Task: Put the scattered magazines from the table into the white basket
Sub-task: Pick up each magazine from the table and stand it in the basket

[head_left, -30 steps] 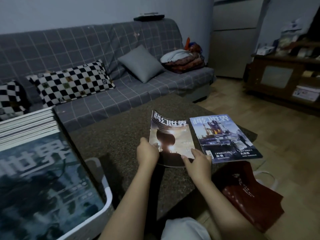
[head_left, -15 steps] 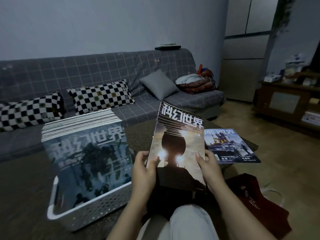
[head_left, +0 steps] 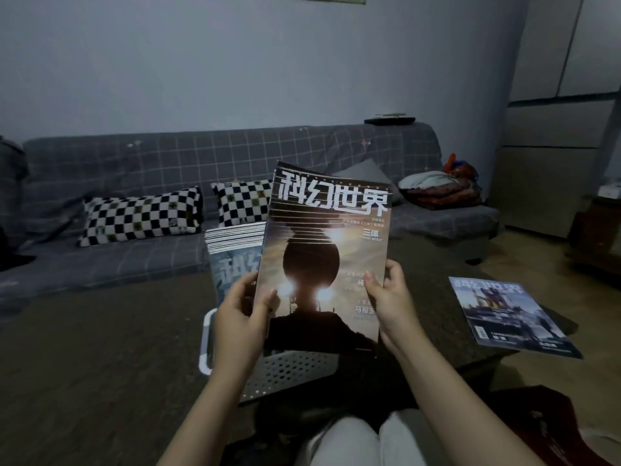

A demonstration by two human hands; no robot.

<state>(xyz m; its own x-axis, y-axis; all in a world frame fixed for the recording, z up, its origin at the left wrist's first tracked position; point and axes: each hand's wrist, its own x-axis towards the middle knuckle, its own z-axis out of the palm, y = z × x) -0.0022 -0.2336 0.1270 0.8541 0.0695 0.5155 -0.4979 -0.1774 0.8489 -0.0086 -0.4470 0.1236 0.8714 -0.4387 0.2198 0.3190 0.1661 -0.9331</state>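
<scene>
I hold a magazine (head_left: 327,250) with a dark sphere on an orange cover upright in front of me. My left hand (head_left: 240,314) grips its lower left edge and my right hand (head_left: 389,301) grips its lower right edge. Right behind and below it stands the white perforated basket (head_left: 289,371) on the dark table, with a row of upright magazines (head_left: 233,250) in it. Another magazine (head_left: 504,314) with a blue cover lies flat on the table at the right.
A grey checked sofa (head_left: 168,163) with checkered cushions (head_left: 141,215) runs behind the table. A dark red bag (head_left: 544,428) lies on the floor at the lower right. A wooden cabinet (head_left: 598,230) stands at the far right.
Both hands lifted the orange magazine off the table, stood it upright and carried it left, in front of the basket. The view swung left, so the basket now sits in the middle.
</scene>
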